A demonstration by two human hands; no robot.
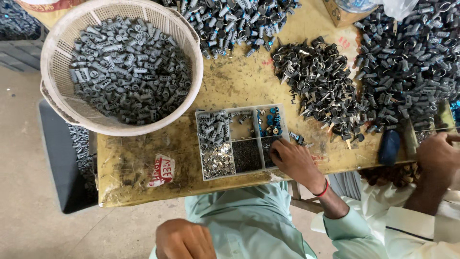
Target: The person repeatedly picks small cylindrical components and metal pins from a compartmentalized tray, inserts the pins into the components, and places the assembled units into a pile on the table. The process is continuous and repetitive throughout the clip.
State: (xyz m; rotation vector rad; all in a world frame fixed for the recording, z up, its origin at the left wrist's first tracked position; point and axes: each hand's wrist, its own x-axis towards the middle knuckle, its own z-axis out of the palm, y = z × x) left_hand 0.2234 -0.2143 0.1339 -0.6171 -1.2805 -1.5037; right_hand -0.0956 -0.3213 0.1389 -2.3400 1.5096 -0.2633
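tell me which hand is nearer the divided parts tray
Right. The right hand has its fingers in a right-side compartment of the divided parts tray. The left hand is well below the tray, off the table, in a loose fist at the person's lap.

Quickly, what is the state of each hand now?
Left hand: closed in a fist, away from the table; contents cannot be told.
Right hand: fingertips in the compartment tray; grip cannot be told.
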